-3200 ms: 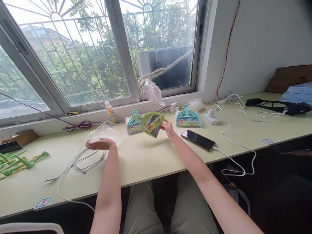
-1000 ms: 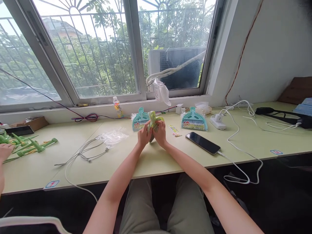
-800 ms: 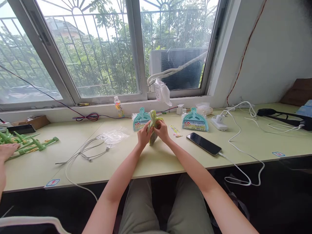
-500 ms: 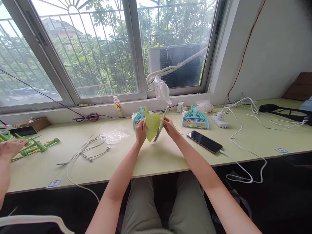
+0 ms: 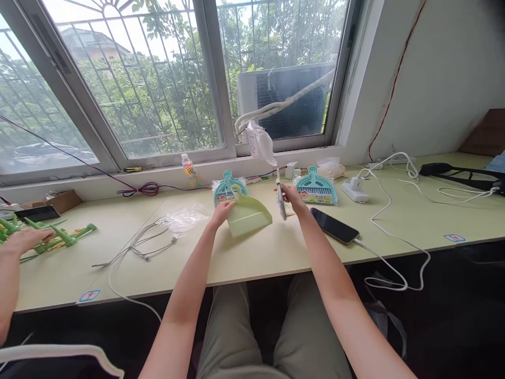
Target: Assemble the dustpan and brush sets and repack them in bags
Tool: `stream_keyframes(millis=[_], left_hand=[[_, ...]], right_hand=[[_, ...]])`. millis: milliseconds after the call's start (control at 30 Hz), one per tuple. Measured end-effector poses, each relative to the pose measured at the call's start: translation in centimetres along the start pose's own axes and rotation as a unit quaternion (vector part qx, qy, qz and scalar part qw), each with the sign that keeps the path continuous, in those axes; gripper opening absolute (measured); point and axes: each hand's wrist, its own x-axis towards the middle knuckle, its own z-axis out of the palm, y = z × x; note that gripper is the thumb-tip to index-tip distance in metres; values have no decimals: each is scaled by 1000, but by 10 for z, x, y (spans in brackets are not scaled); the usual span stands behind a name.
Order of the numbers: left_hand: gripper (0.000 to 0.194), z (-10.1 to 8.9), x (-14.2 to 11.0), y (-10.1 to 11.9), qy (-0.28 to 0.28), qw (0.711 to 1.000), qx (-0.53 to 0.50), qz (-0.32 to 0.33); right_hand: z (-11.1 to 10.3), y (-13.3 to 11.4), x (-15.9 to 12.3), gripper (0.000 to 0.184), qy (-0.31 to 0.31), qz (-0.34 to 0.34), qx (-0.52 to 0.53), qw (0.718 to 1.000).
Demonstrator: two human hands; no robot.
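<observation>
My left hand (image 5: pixel 221 212) grips the handle end of a small light green dustpan (image 5: pixel 248 217) that lies on the pale green table (image 5: pixel 256 252). My right hand (image 5: pixel 292 196) pinches a small brush (image 5: pixel 280 196), held upright and edge-on a little to the right of the dustpan. Two teal dustpan-and-brush sets lie behind: one in clear wrap (image 5: pixel 228 187) just behind the green dustpan, the other (image 5: pixel 316 187) to the right of my right hand. A small printed label (image 5: pixel 287 209) lies on the table under the brush.
A phone (image 5: pixel 334 226) on a white charging cable (image 5: pixel 389 252) lies right of my right hand. An empty clear bag (image 5: pixel 182 219) and a coiled white cable (image 5: pixel 138 247) lie at left. Another person's hand (image 5: pixel 21 241) rests on green plastic parts (image 5: pixel 59 237) at far left. A small bottle (image 5: pixel 188 171) stands by the window.
One second ago both hands held the green set together upright. Since then the brush came out in my right hand and moved right; my left hand laid the dustpan flat on the table.
</observation>
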Motion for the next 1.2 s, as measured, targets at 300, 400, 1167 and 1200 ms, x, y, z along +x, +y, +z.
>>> stream_keyframes(millis=[300,400,1167,1200], left_hand=[[43,-4,-10,3,-55,957,285,-20],[46,-3,-10,4,-50,949,311,-15],[38,3,-15,-4,-116,944,305,43],[38,4,-15,-4,-116,942,311,43]], right_hand=[[35,-5,-11,36,-80,68,-394,913],[36,-5,-12,41,-88,67,-398,911],[33,-4,-12,33,-125,80,-401,904],[33,-5,-12,33,-118,75,-392,909]])
